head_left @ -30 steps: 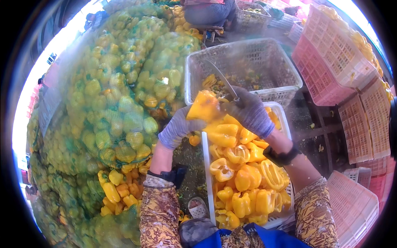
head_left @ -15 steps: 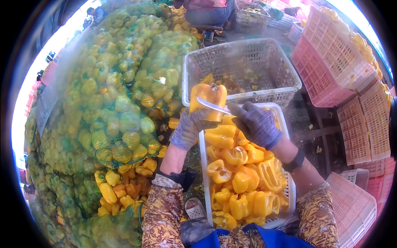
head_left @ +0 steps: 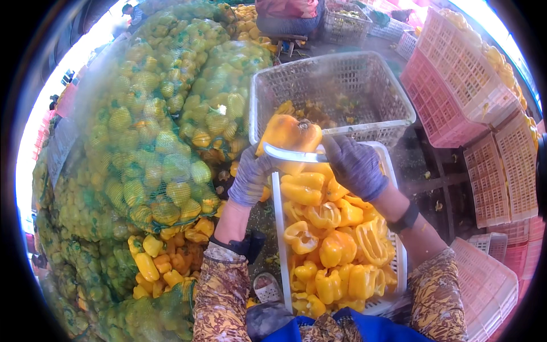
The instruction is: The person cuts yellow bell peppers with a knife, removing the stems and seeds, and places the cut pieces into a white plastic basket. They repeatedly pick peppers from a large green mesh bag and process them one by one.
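My left hand (head_left: 250, 176), in a grey-purple knitted glove, is closed on a large yellow bell pepper (head_left: 293, 131) with its stem end showing. My right hand (head_left: 356, 165), gloved alike, grips a curved knife (head_left: 290, 155) whose blade lies across the lower part of the pepper. Below both hands a white crate (head_left: 278, 228) holds cut yellow peppers (head_left: 336, 251), some showing hollow insides. Just beyond the pepper stands a translucent plastic crate (head_left: 393, 91) with scraps in its bottom.
Green mesh sacks of peppers (head_left: 137, 142) are piled on the left, with loose peppers (head_left: 151, 262) among them. Pink and peach crates (head_left: 439, 74) are stacked on the right. A seated person (head_left: 288, 17) is at the top, beside more crates.
The pepper has tipped upright, then further rightward in my left hand. The knife has swung from pointing up and away to lying nearly level across the pepper.
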Demonstrator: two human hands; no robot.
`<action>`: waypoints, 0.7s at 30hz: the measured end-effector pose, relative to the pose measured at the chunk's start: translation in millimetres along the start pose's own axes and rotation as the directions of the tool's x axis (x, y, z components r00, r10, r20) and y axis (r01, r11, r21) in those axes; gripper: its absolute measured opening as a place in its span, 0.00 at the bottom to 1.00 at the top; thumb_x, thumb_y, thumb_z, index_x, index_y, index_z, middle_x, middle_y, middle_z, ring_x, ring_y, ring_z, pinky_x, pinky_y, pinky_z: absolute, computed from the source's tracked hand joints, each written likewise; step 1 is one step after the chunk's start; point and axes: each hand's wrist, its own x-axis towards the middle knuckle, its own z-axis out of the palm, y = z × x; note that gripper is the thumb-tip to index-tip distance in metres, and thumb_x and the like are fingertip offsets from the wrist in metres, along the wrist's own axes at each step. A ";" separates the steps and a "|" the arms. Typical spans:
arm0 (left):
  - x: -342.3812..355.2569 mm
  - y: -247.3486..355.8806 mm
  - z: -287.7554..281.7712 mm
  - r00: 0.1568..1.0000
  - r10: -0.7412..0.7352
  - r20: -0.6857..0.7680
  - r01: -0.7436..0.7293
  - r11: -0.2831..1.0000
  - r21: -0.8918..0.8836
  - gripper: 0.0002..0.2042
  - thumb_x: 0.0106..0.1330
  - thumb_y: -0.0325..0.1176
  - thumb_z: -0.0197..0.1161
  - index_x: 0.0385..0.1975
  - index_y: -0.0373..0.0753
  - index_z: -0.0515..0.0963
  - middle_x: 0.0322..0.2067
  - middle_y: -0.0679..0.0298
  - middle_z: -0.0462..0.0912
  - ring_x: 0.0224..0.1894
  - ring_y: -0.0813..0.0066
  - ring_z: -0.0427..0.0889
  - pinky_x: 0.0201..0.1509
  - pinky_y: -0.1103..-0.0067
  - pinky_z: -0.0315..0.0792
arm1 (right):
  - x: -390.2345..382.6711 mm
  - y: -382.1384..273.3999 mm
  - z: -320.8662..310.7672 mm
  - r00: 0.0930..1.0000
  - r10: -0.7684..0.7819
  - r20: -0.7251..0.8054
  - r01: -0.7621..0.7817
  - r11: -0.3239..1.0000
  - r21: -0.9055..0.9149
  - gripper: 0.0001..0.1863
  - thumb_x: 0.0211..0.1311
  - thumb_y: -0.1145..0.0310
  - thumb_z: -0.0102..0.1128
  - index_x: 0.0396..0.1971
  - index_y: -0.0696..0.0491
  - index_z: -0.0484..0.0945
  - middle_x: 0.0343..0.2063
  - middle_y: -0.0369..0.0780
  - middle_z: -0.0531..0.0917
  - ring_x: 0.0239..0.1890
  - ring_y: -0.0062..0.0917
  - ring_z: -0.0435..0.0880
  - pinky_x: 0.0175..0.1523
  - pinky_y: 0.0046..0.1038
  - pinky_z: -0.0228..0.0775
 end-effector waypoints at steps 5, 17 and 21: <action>0.1 11.8 8.9 0.998 0.057 -0.033 -0.057 0.998 -0.008 0.24 0.56 0.37 0.70 0.50 0.31 0.74 0.44 0.62 0.81 0.44 0.76 0.80 0.47 0.80 0.76 | 17.1 15.0 16.5 0.999 -0.008 0.048 0.007 1.000 0.024 0.08 0.53 0.71 0.53 0.34 0.52 0.69 0.27 0.38 0.74 0.28 0.30 0.80 0.26 0.30 0.72; 43.0 9.0 -6.3 0.999 -0.021 -0.025 0.022 0.999 0.048 0.19 0.56 0.32 0.68 0.47 0.31 0.75 0.40 0.61 0.81 0.39 0.74 0.82 0.43 0.79 0.78 | 46.8 49.8 58.0 0.986 0.009 0.169 -0.042 0.980 0.196 0.08 0.54 0.73 0.54 0.35 0.55 0.70 0.27 0.44 0.77 0.29 0.41 0.80 0.32 0.38 0.74; 74.6 8.8 -7.9 0.999 0.025 -0.035 -0.021 0.995 0.102 0.18 0.57 0.31 0.65 0.44 0.28 0.75 0.38 0.56 0.82 0.34 0.66 0.84 0.30 0.74 0.82 | 64.6 74.8 68.0 0.949 0.135 0.284 -0.193 0.963 0.187 0.08 0.54 0.74 0.52 0.35 0.57 0.72 0.30 0.48 0.80 0.32 0.44 0.82 0.37 0.41 0.74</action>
